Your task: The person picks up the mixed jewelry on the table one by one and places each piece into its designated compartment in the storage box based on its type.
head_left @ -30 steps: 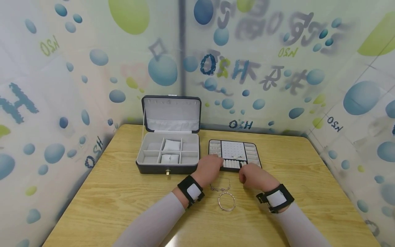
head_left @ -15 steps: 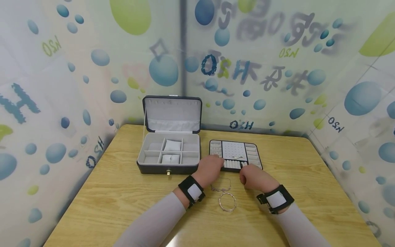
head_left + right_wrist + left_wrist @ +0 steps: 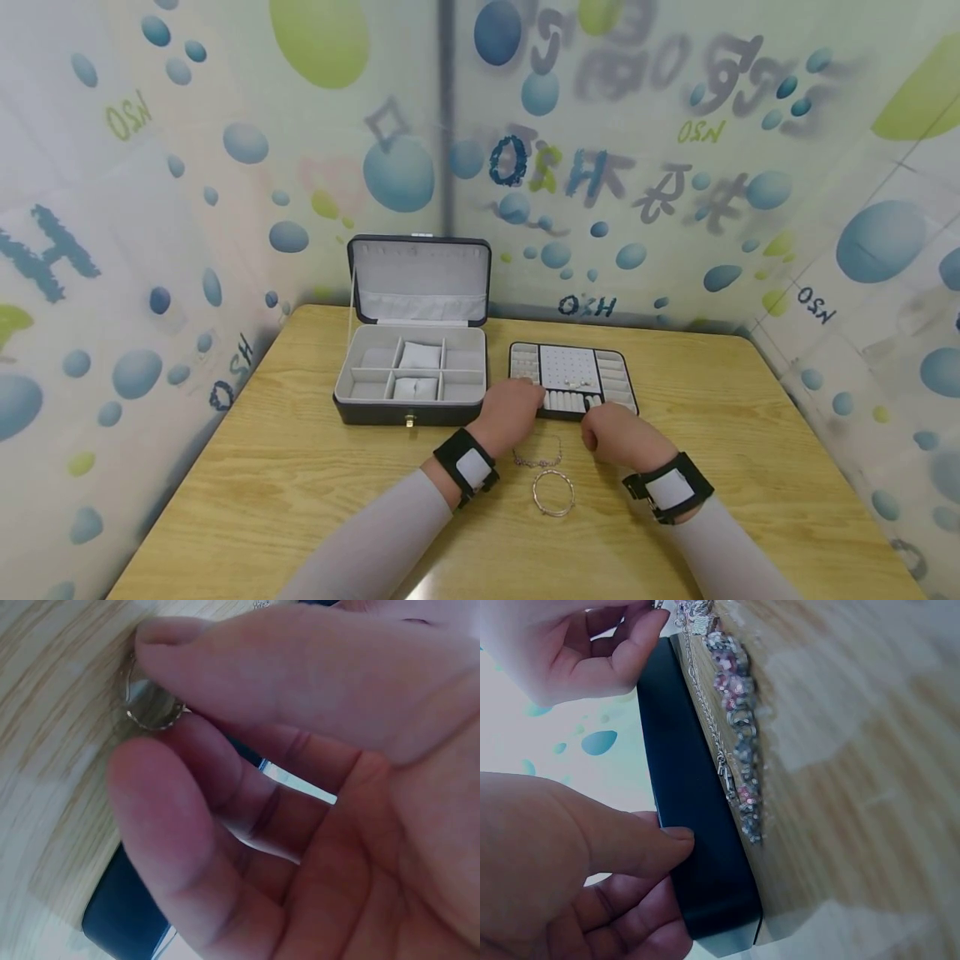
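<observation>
Both hands unmoved; ring (image 3: 154, 705) in right grip, wrist view only

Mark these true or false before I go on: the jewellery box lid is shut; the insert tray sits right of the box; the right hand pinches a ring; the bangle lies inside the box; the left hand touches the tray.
1. The jewellery box has its lid shut. False: the lid stands open and upright.
2. The insert tray sits on the table to the right of the box. True.
3. The right hand pinches a small ring between thumb and fingers. True, as the right wrist view shows.
4. The bangle lies inside the box. False: it lies on the table between the wrists, below the chain bracelet.
5. The left hand touches the tray. True: its thumb rests on the tray's dark near edge.
</observation>
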Tool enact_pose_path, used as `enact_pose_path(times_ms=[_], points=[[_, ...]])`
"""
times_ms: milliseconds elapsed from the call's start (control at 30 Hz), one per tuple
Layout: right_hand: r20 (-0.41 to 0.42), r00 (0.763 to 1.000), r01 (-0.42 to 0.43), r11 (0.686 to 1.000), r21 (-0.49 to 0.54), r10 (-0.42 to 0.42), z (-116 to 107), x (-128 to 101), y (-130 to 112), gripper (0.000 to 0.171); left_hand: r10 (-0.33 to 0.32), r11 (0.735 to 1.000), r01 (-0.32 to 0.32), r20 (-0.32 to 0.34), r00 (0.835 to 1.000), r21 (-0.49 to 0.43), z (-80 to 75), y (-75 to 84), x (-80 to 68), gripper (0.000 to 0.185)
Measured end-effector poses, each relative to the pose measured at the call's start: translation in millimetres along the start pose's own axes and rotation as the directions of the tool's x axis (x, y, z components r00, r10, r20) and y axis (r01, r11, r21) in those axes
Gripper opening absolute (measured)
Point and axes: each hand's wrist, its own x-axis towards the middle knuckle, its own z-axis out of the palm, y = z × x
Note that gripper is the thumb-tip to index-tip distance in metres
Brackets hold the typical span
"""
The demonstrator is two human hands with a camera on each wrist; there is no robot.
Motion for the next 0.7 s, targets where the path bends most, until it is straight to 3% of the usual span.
enact_pose_path(times_ms=[333,700], points=[[0.027,0.999,-0.027,0.999,0.036,0.026,-1.5,1.2,-2.8,0.037,0.000,1.000,0.000,0.012,1.000,0.003,1.3,-0.7,1.0,0.015],[0.021,1.000,-0.001,0.998,0.065,-0.001,1.5,1.8,-0.6,0.040,-0.019,1.000,0.020,0.037,0.999,-0.012,-2.2,1.0,0.7,0.017]])
